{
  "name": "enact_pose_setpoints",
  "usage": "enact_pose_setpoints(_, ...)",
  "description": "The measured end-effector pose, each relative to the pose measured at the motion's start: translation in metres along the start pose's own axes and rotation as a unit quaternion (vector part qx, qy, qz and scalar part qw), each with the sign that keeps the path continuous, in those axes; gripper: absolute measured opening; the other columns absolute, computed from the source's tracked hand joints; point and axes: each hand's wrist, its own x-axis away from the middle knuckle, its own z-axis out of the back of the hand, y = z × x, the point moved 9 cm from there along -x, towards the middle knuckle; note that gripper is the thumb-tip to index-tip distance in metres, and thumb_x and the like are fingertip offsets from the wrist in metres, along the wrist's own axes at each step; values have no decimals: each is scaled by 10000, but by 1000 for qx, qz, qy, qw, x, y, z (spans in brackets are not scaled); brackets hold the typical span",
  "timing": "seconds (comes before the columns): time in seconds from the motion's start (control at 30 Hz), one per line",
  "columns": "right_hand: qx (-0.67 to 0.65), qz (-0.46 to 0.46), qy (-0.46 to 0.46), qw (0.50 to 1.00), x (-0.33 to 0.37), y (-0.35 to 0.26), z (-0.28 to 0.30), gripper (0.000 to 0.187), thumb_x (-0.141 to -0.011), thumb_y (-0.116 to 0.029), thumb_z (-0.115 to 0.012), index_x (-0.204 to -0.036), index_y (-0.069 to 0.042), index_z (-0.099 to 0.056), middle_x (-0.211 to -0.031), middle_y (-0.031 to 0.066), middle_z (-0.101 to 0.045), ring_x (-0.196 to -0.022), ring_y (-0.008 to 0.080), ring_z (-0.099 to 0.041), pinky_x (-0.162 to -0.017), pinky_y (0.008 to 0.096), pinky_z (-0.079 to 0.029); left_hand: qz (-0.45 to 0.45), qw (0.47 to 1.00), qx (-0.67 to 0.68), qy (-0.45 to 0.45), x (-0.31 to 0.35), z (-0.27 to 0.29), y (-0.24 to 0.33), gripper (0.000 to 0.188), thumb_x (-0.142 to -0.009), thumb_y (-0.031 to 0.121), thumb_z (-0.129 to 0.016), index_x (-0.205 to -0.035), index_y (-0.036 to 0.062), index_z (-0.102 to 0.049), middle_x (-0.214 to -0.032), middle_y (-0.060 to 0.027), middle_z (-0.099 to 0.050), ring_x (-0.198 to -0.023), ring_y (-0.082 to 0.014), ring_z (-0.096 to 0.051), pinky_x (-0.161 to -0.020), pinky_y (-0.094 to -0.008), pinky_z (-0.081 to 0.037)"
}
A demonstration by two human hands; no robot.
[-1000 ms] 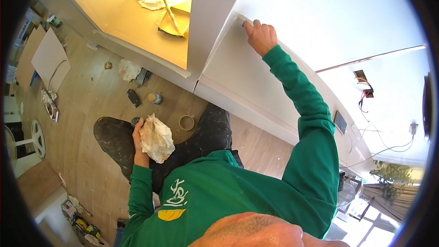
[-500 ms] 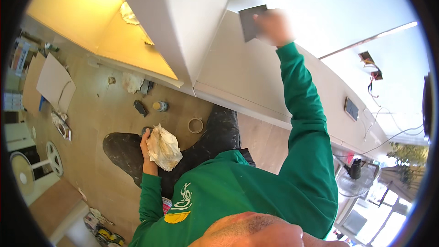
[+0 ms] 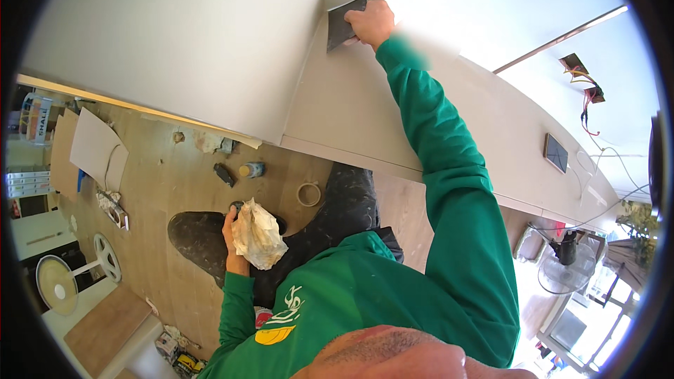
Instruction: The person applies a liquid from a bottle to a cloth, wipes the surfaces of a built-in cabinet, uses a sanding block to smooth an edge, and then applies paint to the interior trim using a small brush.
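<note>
My right hand (image 3: 373,24), arm stretched far forward, grips a dark, thin rectangular sheet (image 3: 344,22), slightly bent. The sheet is up against the pale surface near the corner where the upright panel (image 3: 175,35) meets the white wall. Whether it is a spreader or an abrasive sheet I cannot tell. Down by my knees, my left hand (image 3: 233,238) is closed around a crumpled, stained off-white wad (image 3: 258,235), cloth or paper. A small dark rounded thing (image 3: 237,205) shows at its fingertips, partly hidden.
A long beige ledge (image 3: 351,126) runs along the wall, with a dark flat device (image 3: 555,152) on it. Wires hang from a wall opening (image 3: 576,64). On the wooden floor lie a small jar (image 3: 251,169), a tape roll (image 3: 308,194), a black block (image 3: 224,174) and cardboard (image 3: 98,144).
My right hand has moved left with the dark sheet, closer to the panel corner. The view has shifted, hiding the yellow-lit recess behind the panel. My left hand keeps its hold on the wad.
</note>
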Motion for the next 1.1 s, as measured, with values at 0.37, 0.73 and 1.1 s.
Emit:
enact_pose_setpoints(0.37,11,-10,-54,998,29,-25,7,225,-782,-119,-674,-783,98,-615,-641,152,-634,-492,238,-661,-428,317,-505,-2,1000,-2,-12,3,-7,-2,483,-960,436,-531,-1139,1,-639,-1080,-154,-690,-985,-314,-662,-891,-432,-540)
enact_pose_setpoints(0.73,-149,-28,-89,984,65,6,28,239,-840,-164,-682,-830,71,-636,-711,133,-661,-538,270,-703,-387,310,-433,10,999,-13,-39,3,1,-1,520,-963,458,-514,-1162,-8,-631,-1088,-166,-691,-992,-318,-668,-904,-428,-541)
enact_pose_setpoints(1.1,-47,15,-167,985,119,-18,-16,319,-839,-164,-699,-991,115,-667,-770,161,-701,-578,252,-715,-496,329,-597,-8,1000,8,-21,9,0,0,529,-955,459,-520,-1154,-17,-637,-1073,-168,-699,-968,-317,-679,-891,-432,-553)
